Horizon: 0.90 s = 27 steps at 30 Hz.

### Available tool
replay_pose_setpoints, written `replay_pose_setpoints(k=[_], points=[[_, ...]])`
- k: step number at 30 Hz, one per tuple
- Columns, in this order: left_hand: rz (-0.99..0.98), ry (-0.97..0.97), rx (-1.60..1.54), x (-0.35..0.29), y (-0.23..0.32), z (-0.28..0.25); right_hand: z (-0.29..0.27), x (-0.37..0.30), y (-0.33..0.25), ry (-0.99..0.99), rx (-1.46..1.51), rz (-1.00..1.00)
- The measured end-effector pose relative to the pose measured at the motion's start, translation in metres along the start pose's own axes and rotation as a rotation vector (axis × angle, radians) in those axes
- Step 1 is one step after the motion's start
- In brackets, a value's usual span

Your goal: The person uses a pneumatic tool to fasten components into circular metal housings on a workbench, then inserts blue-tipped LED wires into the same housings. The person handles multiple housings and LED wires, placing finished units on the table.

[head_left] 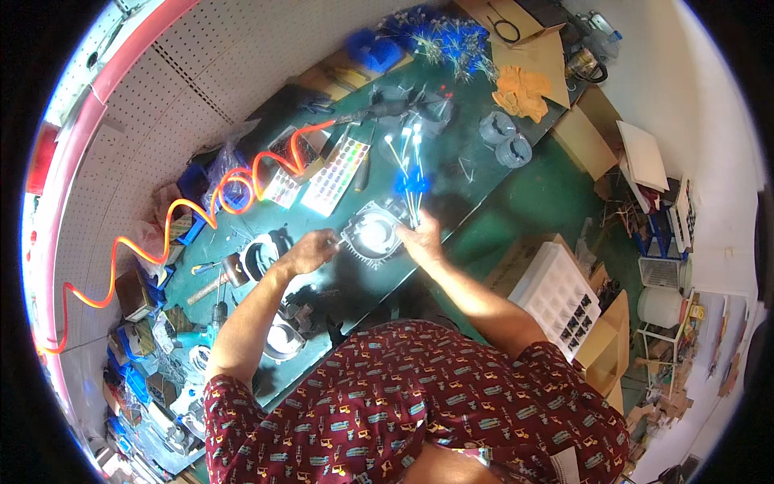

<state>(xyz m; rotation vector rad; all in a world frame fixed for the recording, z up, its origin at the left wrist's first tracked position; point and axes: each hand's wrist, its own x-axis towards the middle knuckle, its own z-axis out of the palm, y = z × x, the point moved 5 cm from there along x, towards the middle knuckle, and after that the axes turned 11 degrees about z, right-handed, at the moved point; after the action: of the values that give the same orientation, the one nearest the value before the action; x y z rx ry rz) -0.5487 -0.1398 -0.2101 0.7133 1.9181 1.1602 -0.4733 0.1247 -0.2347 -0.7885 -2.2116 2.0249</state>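
Your left hand (310,252) has its fingers curled together at the near-left edge of the round metal housing (374,232); whether they pinch anything is hidden by the hand itself, so you cannot tell. Your right hand (425,236) lies at the opposite side of that housing, thumb toward the rim and fingers bent around the lower ends of a wire bundle (411,184). The thumb and finger pads cannot be made out, so pinching is not distinguishable from mere contact. The housing thus sits between your two hands on the green worktop (458,189); glare whitens its centre and erases the inner detail. The bundle extends away from you past a blue middle to white tips, some of them blurred by light.

Beyond your left hand, a second round housing (260,256) is partly covered by your forearm, and a third (282,339) lies nearer your body, its surroundings too dark to read. A hammer (211,286) rests to the left. Farther out are a sheet of coloured dots (337,173), an orange coiled hose (169,234) whose lower end meets the dark rim, orange gloves (522,93) and a blue-and-white heap of wires (443,40). On your right, a white compartment tray (556,298) shows dark parts in some cells. Your patterned shirt (403,395) conceals the near edge.
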Motion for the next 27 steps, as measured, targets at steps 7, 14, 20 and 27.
replay_pose_setpoints(k=[7,14,20,27], points=[[0.110,0.023,-0.090,0.020,-0.004,0.001,-0.010,0.000,-0.015,-0.111,0.163,0.095],[0.068,-0.051,-0.056,0.042,-0.002,0.005,-0.027,0.005,-0.016,-0.026,0.040,0.076],[0.145,0.084,-0.005,0.040,-0.009,0.008,-0.024,0.003,-0.017,-0.022,0.051,0.032],[0.259,0.408,0.493,0.015,0.023,0.027,-0.027,0.004,-0.011,0.081,-0.099,-0.060]])
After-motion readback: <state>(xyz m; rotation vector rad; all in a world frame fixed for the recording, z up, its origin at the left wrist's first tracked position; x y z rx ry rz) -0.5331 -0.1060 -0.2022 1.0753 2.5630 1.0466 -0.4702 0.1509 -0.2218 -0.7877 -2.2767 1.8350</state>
